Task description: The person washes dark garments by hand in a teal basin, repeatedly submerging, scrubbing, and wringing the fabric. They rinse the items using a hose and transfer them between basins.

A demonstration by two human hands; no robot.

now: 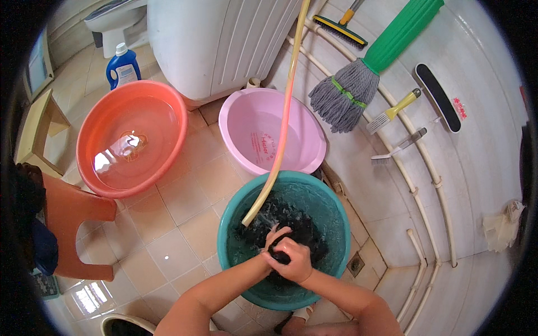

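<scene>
Both my hands are together over a teal basin point(330, 204) of water, gripping a wet black cloth point(305, 229). My left hand point(274, 241) clasps the cloth from the left, and my right hand point(294, 262) closes over it from the right. A yellow hose point(283, 120) hangs down from above, and water runs from its end into the basin just above my hands. Most of the cloth lies under the water.
An orange basin point(89, 126) with water stands at the left, a pink basin point(235, 112) behind the teal one. A white washing machine point(218, 39), blue detergent bottle point(123, 66), orange stool point(75, 210), grey mop point(342, 98) and brushes point(392, 115) surround the spot.
</scene>
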